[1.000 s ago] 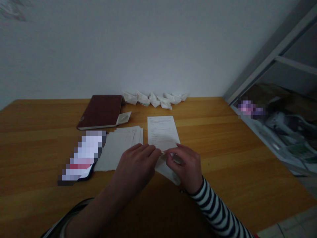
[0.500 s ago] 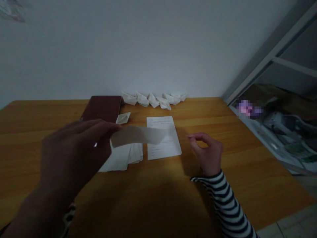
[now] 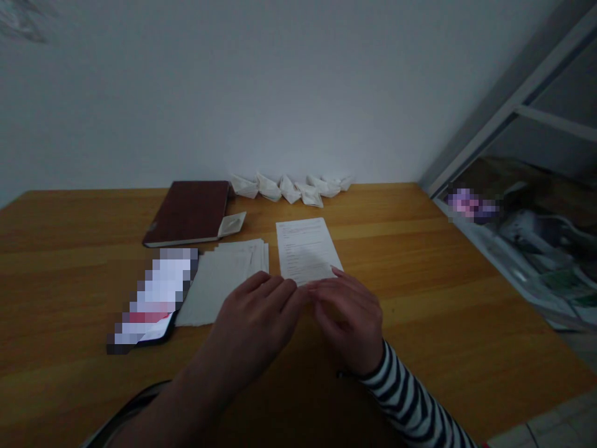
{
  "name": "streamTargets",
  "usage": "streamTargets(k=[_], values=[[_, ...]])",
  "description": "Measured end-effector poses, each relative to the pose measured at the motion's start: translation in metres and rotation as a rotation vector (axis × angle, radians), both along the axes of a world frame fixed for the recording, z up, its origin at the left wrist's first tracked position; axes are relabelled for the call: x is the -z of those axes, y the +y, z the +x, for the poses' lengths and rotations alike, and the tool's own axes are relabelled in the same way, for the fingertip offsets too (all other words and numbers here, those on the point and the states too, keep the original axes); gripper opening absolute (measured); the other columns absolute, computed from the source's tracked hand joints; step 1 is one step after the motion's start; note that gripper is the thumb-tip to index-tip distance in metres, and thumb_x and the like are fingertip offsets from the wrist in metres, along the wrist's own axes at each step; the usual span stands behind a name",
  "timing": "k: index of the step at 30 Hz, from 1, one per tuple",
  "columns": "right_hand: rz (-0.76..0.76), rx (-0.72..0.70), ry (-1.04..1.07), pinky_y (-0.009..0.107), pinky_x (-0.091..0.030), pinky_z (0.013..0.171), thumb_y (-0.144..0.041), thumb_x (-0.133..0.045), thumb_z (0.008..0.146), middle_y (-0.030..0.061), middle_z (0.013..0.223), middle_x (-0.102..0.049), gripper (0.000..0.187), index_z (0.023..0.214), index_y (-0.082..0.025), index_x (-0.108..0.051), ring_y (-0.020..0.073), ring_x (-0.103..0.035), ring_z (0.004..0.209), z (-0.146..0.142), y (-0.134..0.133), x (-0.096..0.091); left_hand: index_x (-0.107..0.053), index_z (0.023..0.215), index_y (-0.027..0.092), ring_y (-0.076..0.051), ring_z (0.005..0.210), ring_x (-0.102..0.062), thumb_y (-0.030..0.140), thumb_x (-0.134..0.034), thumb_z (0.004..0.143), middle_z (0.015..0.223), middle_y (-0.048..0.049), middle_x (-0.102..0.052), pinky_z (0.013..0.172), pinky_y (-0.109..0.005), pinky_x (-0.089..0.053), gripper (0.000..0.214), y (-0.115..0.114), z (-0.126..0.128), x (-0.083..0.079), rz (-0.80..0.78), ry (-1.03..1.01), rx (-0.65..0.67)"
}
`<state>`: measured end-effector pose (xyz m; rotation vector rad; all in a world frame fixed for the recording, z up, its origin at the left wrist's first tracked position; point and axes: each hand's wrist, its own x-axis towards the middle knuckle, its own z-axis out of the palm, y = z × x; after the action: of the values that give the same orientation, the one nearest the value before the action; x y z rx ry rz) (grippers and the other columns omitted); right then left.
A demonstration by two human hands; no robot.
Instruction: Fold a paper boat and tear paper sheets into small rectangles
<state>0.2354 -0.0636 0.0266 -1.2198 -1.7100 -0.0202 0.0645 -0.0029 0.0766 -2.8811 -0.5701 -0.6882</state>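
My left hand [image 3: 261, 317] is closed, back of the hand toward me, with its fingertips meeting those of my right hand [image 3: 349, 317]. The right fingers are bent and pressed together at that spot. The strip of paper that my left hand held a moment ago is hidden behind the fingers. Just beyond the hands lies a printed sheet [image 3: 308, 246], its near edge partly covered by them. Left of it, a stack of white paper sheets [image 3: 219, 274] lies partly behind my left hand.
A phone [image 3: 163, 292] lies left of the stack. Behind it are a dark red notebook [image 3: 191, 211] and a small folded paper [image 3: 232, 224]. Several folded paper boats [image 3: 289, 188] line the wall. Past the wooden table's [image 3: 420, 280] right edge stands a shelf with assorted items.
My left hand has moved right and down, uncovering the phone and notebook. The right hand has moved left to meet it. The paper strip has gone out of sight between them.
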Motion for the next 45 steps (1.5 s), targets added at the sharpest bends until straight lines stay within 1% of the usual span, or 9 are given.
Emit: streamTargets(k=[10,14,17,20,23,29,36,41,45], values=[[0.016,0.081,0.057,0.042,-0.052,0.097,-0.006,-0.065,0.076,0.0003,0.083,-0.078,0.020,0.087,-0.021,-0.068,0.0154,-0.073,0.075,0.008,-0.002,-0.005,-0.063,0.092,0.015,-0.017,0.066,-0.061,0.001,-0.047,0.085,0.075,-0.0022,-0.068,0.066,-0.032,-0.048,0.022,0.007,-0.011,-0.006,0.034,-0.110,0.005],[-0.014,0.263,0.142,0.042,-0.056,0.092,-0.010,-0.065,0.076,0.0011,0.080,-0.077,0.015,0.083,-0.023,-0.069,0.0190,-0.073,0.081,0.025,0.002,-0.001,-0.063,0.096,0.021,-0.018,0.077,-0.062,0.002,-0.060,0.080,0.084,-0.0009,-0.070,0.075,-0.032,-0.048,0.025,0.016,-0.032,-0.025,0.141,-0.226,-0.176],[-0.014,0.245,0.116,0.044,-0.055,0.094,-0.011,-0.064,0.077,-0.0008,0.079,-0.077,0.015,0.083,-0.024,-0.069,0.0174,-0.073,0.075,0.024,0.002,-0.001,-0.062,0.103,0.021,-0.022,0.087,-0.063,0.012,-0.058,0.088,0.095,-0.0050,-0.071,0.079,-0.036,-0.048,0.018,0.017,-0.033,-0.031,0.120,-0.181,-0.210],[-0.010,0.133,0.021,0.042,-0.054,0.095,-0.009,-0.062,0.079,-0.0017,0.081,-0.077,0.018,0.086,-0.024,-0.067,0.0153,-0.073,0.073,0.011,0.000,-0.003,-0.060,0.114,0.016,-0.025,0.097,-0.064,0.023,-0.052,0.094,0.111,-0.0105,-0.069,0.082,-0.040,-0.049,0.022,0.013,-0.018,-0.022,0.088,-0.054,-0.063],[0.002,0.082,-0.013,0.039,-0.055,0.093,-0.006,-0.062,0.078,-0.0010,0.081,-0.077,0.019,0.086,-0.023,-0.065,0.0142,-0.073,0.072,0.000,-0.002,-0.005,-0.064,0.102,0.015,-0.020,0.086,-0.066,0.014,-0.046,0.096,0.098,-0.0065,-0.073,0.084,-0.038,-0.049,0.020,0.009,-0.004,-0.007,0.053,0.012,0.048],[0.012,0.080,0.011,0.041,-0.055,0.093,-0.007,-0.062,0.079,-0.0014,0.081,-0.078,0.018,0.088,-0.023,-0.066,0.0139,-0.073,0.071,0.001,-0.002,-0.007,-0.066,0.088,0.016,-0.016,0.073,-0.067,0.007,-0.042,0.093,0.079,-0.0019,-0.073,0.077,-0.035,-0.050,0.026,0.009,-0.003,0.001,0.051,-0.070,0.020],[-0.004,0.248,0.086,0.046,-0.053,0.098,-0.011,-0.064,0.078,-0.0016,0.079,-0.077,0.014,0.082,-0.024,-0.069,0.0156,-0.072,0.070,0.029,0.004,-0.003,-0.067,0.094,0.021,-0.017,0.074,-0.066,0.005,-0.057,0.083,0.085,-0.0008,-0.074,0.082,-0.037,-0.052,0.022,0.033,-0.038,-0.015,0.178,-0.170,-0.132],[0.009,0.380,0.118,0.046,-0.053,0.098,-0.012,-0.063,0.081,0.0014,0.087,-0.077,0.015,0.088,-0.023,-0.070,0.0183,-0.073,0.079,0.038,0.007,-0.005,-0.068,0.100,0.022,-0.022,0.085,-0.063,0.015,-0.056,0.087,0.092,-0.0017,-0.071,0.078,-0.038,-0.051,0.019,0.046,-0.060,-0.026,0.193,-0.218,-0.469],[0.024,0.214,0.000,0.046,-0.049,0.103,-0.011,-0.062,0.084,0.0053,0.115,-0.073,0.031,0.112,-0.024,-0.066,0.0215,-0.066,0.111,0.020,0.004,-0.009,-0.068,0.092,0.020,-0.021,0.076,-0.065,0.007,-0.050,0.085,0.085,-0.0020,-0.073,0.079,-0.038,-0.050,0.023,0.037,-0.038,-0.017,0.184,-0.029,-0.182]])
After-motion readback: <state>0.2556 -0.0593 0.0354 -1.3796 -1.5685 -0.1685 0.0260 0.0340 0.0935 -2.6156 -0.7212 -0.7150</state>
